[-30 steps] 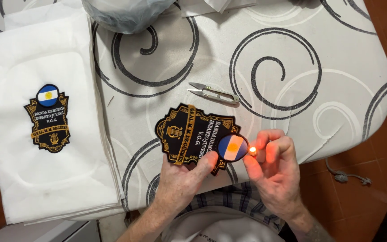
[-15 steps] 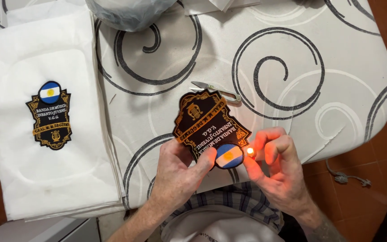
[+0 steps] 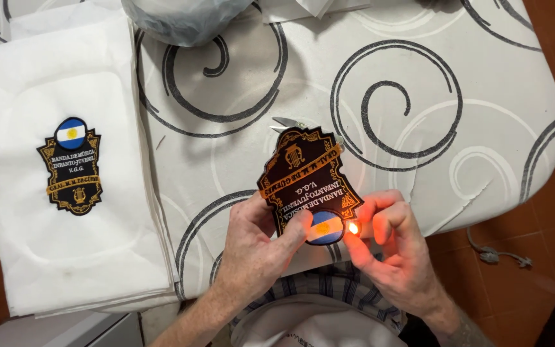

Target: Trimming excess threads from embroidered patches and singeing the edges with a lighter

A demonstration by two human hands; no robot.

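Note:
My left hand holds a black embroidered patch with gold trim and a round blue-and-white flag end, pinched by thumb and fingers near that round end. My right hand is closed around a lighter that is mostly hidden; its small flame burns right at the patch's round edge. A second identical patch lies on the white fabric at the left.
Small metal snips lie on the swirl-patterned tablecloth, partly behind the held patch. A grey plastic-wrapped bundle sits at the table's far edge. A cable lies on the reddish floor at the right.
My left hand has turned the patch so its body points away from me and covers part of the snips. The flame stays at the round end.

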